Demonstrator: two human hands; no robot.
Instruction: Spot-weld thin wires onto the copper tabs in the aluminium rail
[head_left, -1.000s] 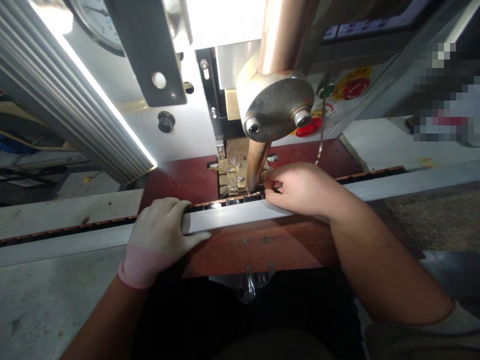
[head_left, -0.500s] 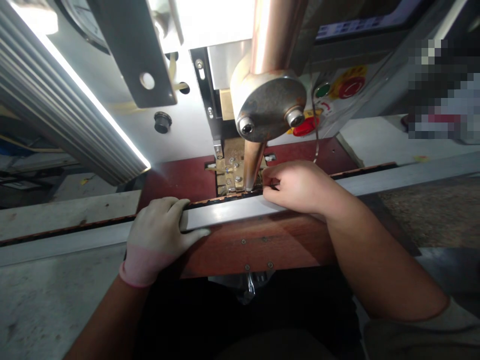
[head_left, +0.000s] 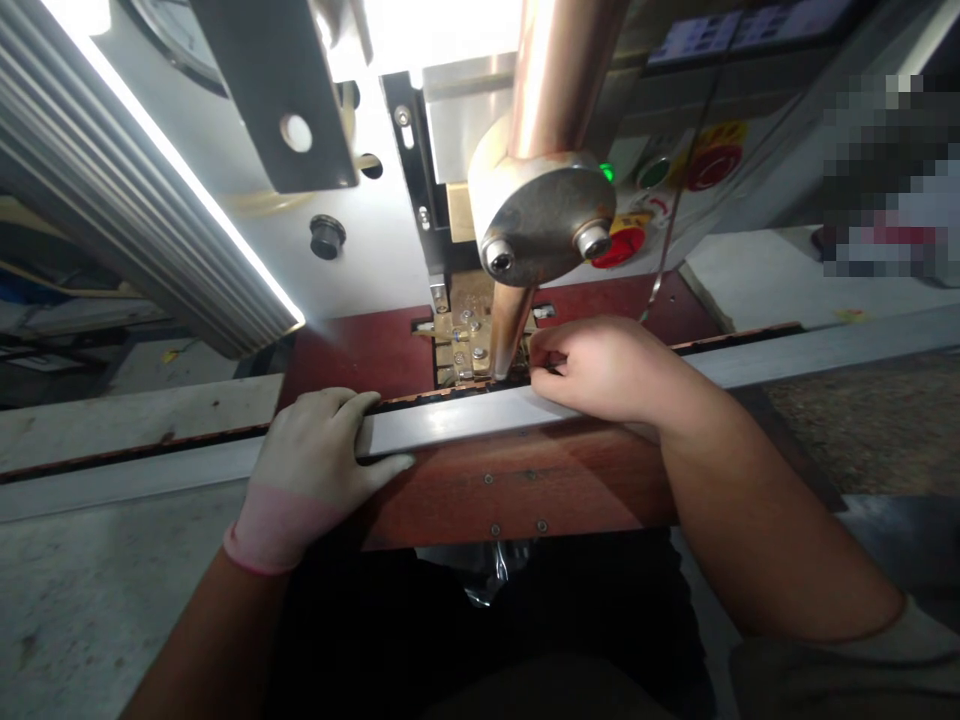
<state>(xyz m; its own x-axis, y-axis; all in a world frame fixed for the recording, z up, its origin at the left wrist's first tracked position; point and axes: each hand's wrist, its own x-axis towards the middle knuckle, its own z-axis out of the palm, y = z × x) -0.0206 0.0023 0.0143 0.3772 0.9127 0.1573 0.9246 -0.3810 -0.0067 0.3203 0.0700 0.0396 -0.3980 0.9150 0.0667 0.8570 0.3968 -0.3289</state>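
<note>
Head view, silver bar: the silver bar (head_left: 442,422) runs across in front of me from side to side, lying over the red-brown board (head_left: 517,490), with a copper-edged strip (head_left: 431,398) along its far edge.
Steadying the bar: I judge it best to press evenly at both ends of the lit stretch, so the bar sits level and cannot roll or creep.
Rod tip: the copper-coloured rod (head_left: 510,335) slants down to the strip between my hands, in front of the brass-coloured fixture (head_left: 476,345); my right fingertips are just beside it, so I should mind that small gap.
Gloved grip: my left hand (head_left: 311,465) is closed over the bar, fingers bent across the top towards the strip, thumb stretched out along the near side.
Bare grip: my right hand (head_left: 604,375) rests at the bar's far edge, fingers curled and tips drawn in close; whether they pinch anything I cannot tell, since my own hand hides it.
Switch panel: the red switch (head_left: 621,246) sits beyond my right hand, well apart from my fingers.
</note>
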